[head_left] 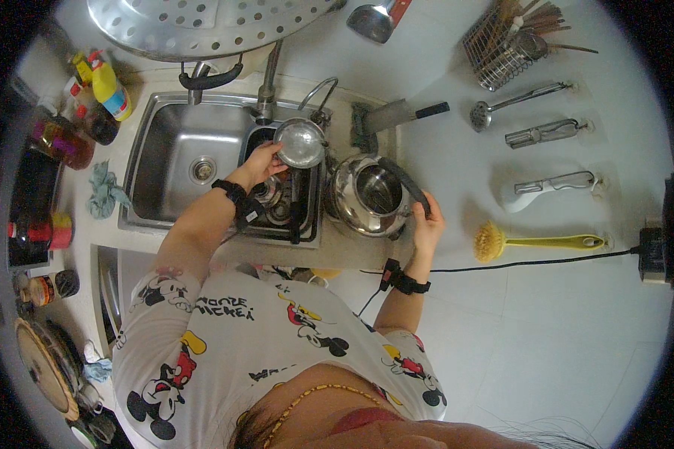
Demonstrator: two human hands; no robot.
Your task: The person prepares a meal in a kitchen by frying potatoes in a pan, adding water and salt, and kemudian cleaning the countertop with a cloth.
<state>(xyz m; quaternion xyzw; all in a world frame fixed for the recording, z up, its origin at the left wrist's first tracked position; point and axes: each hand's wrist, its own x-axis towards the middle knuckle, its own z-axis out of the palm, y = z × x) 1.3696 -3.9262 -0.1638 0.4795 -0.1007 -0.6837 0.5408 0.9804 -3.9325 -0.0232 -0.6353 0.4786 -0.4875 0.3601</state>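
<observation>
My left hand [263, 163] grips the near-left rim of a round metal lid [301, 143], held over the back right of the small sink basin. A shiny stainless steel kettle [349, 196] stands on the counter right of the sink, its round top uncovered and its inside showing. My right hand [429, 221] is at the lower end of the kettle's black curved handle [402, 178], fingers around it. Metal parts and a black-handled item lie in the small basin below the lid. A thin curved tap [318, 85] rises behind the lid.
The large sink basin [196, 129] is at left, a green cloth [105, 191] beside it. A cleaver [390, 116] stands behind the kettle. A perforated metal steamer [213, 25] overhangs the sink's back. Utensils and a yellow-handled brush [488, 241] hang at right. Bottles [110, 90] stand back left.
</observation>
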